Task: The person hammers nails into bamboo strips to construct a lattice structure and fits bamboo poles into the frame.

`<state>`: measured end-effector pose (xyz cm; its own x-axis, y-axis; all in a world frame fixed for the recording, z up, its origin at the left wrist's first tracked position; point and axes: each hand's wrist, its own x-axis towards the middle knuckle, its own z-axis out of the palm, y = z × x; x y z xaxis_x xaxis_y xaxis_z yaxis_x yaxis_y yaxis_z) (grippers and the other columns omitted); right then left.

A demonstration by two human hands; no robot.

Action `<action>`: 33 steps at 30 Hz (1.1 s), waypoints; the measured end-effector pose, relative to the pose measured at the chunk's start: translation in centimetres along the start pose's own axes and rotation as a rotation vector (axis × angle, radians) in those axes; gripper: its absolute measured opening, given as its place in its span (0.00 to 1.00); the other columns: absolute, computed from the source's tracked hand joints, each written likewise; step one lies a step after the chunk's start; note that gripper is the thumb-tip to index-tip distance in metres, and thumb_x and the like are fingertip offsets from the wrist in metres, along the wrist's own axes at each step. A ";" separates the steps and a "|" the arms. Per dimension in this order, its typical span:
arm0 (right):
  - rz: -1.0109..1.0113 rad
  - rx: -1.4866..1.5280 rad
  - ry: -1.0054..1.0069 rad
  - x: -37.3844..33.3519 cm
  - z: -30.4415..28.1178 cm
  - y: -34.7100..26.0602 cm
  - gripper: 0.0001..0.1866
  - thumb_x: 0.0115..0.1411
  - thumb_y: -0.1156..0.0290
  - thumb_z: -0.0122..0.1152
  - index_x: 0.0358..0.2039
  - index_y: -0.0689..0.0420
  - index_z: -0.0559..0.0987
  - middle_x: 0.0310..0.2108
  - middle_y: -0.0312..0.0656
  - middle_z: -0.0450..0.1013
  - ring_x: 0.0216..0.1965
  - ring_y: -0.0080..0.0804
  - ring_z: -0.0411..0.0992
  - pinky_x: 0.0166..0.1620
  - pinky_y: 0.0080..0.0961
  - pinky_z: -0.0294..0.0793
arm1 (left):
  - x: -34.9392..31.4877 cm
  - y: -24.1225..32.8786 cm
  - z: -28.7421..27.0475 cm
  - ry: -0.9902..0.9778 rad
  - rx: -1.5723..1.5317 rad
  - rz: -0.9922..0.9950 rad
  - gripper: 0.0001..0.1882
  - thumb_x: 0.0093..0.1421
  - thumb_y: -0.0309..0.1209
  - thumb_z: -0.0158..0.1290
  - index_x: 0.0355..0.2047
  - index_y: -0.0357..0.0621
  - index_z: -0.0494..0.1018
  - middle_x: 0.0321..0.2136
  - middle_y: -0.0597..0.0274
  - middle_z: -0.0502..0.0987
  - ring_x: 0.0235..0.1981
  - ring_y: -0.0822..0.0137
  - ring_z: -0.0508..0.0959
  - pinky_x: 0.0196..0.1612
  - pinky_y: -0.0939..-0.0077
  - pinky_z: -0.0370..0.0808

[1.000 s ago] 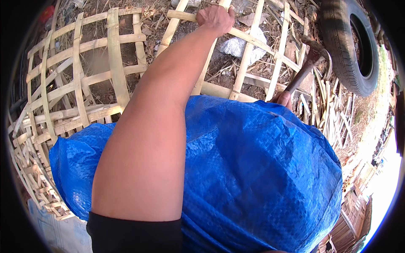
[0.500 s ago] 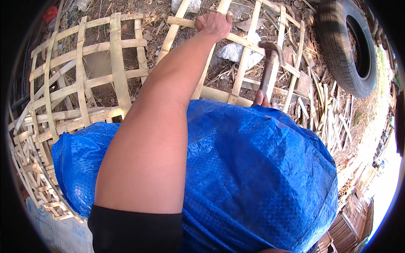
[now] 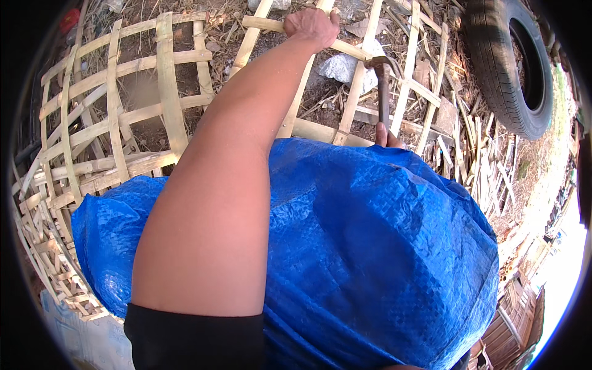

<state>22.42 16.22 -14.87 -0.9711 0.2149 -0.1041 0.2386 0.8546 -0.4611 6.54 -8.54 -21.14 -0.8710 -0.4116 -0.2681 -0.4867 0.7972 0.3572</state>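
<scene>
My left arm stretches forward, and my left hand (image 3: 311,28) is closed over a crossing of flat bamboo slats (image 3: 350,51) in an open lattice; its fingertips are hidden beneath. In my right hand (image 3: 388,137), partly covered by a blue tarp (image 3: 370,246), is a hammer (image 3: 383,92). The hammer's handle stands nearly upright in the view, its dark metal head over the lattice, to the right of my left hand. A pale grey rock (image 3: 340,68) shows through the gaps below the slats. The blue tarp drapes across my lap.
Another woven bamboo lattice (image 3: 166,80) lies on the left, with more slats beneath. A worn tyre (image 3: 493,68) stands at the far right. Split bamboo pieces (image 3: 487,166) are heaped below it. Dry litter and stones cover the ground.
The hammer has swung a little to the left, its head now nearer my left hand and its handle more upright. My left hand holds the same place on the lattice.
</scene>
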 end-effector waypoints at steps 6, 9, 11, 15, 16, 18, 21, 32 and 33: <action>0.122 0.610 -0.175 3.3 -8.3 -2.8 0.26 0.70 0.49 0.47 0.19 0.53 0.66 0.13 0.27 0.55 0.13 0.14 0.51 0.16 0.22 0.47 | -0.3 0.3 -0.6 -0.017 -0.042 0.007 0.35 0.64 0.56 0.35 0.29 0.39 0.81 0.27 0.49 0.82 0.32 0.54 0.83 0.33 0.54 0.77; 0.146 0.843 -0.116 3.0 -8.8 -4.1 0.26 0.70 0.49 0.46 0.19 0.52 0.62 0.12 0.24 0.51 0.11 0.11 0.46 0.14 0.19 0.40 | -0.4 -1.7 -0.1 -0.018 0.019 -0.015 0.34 0.64 0.56 0.35 0.28 0.42 0.82 0.26 0.52 0.82 0.30 0.57 0.83 0.30 0.57 0.77; 0.133 0.873 -0.103 3.1 -8.4 -2.8 0.25 0.71 0.50 0.45 0.20 0.52 0.63 0.12 0.24 0.51 0.11 0.11 0.46 0.14 0.19 0.40 | 0.3 0.3 -0.6 -0.031 0.038 0.040 0.33 0.65 0.56 0.35 0.28 0.44 0.82 0.26 0.55 0.81 0.28 0.59 0.82 0.27 0.59 0.76; 0.132 0.399 -0.230 1.8 -3.3 0.8 0.29 0.68 0.46 0.47 0.29 0.64 0.75 0.16 0.34 0.65 0.21 0.20 0.60 0.24 0.27 0.59 | 0.0 0.9 -0.9 -0.039 0.116 -0.016 0.37 0.65 0.57 0.34 0.47 0.34 0.75 0.34 0.51 0.82 0.36 0.58 0.82 0.42 0.58 0.74; 0.140 0.262 -0.367 2.5 -1.1 3.9 0.31 0.68 0.45 0.46 0.28 0.64 0.75 0.17 0.37 0.66 0.23 0.24 0.63 0.28 0.31 0.63 | -0.2 1.6 -1.3 -0.115 0.094 -0.024 0.39 0.65 0.59 0.32 0.52 0.30 0.69 0.37 0.50 0.82 0.39 0.57 0.82 0.46 0.58 0.72; 0.238 0.358 -0.486 2.0 -0.6 3.6 0.30 0.67 0.45 0.47 0.24 0.62 0.73 0.17 0.35 0.65 0.23 0.22 0.61 0.27 0.29 0.61 | -0.4 0.9 -1.3 -0.076 0.064 -0.015 0.39 0.66 0.59 0.32 0.50 0.31 0.71 0.36 0.50 0.82 0.39 0.56 0.82 0.45 0.58 0.72; 0.325 0.585 -0.450 2.9 -2.4 3.4 0.29 0.67 0.45 0.49 0.20 0.58 0.70 0.16 0.32 0.60 0.20 0.20 0.56 0.25 0.26 0.56 | -0.8 0.0 -2.1 -0.066 0.083 -0.004 0.37 0.66 0.59 0.32 0.46 0.36 0.75 0.38 0.48 0.81 0.42 0.51 0.81 0.46 0.56 0.73; 0.463 0.656 -0.316 0.4 -6.5 4.5 0.26 0.69 0.47 0.47 0.19 0.50 0.65 0.13 0.25 0.56 0.13 0.15 0.54 0.17 0.20 0.51 | 0.2 -1.0 -3.1 -0.171 0.044 -0.028 0.36 0.67 0.58 0.33 0.43 0.39 0.79 0.45 0.46 0.79 0.50 0.49 0.77 0.54 0.55 0.70; 0.453 0.641 -0.319 -0.2 -6.4 5.8 0.26 0.69 0.47 0.46 0.19 0.50 0.65 0.13 0.25 0.56 0.13 0.15 0.54 0.16 0.19 0.51 | 0.3 -0.5 -3.2 -0.150 0.044 -0.025 0.36 0.67 0.59 0.33 0.43 0.40 0.79 0.45 0.46 0.79 0.50 0.49 0.77 0.54 0.56 0.70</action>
<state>24.06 24.19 -11.85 -0.7626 0.2459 -0.5983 0.6467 0.2647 -0.7154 6.33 -10.48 -18.53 -0.8372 -0.3635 -0.4087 -0.5018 0.8076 0.3098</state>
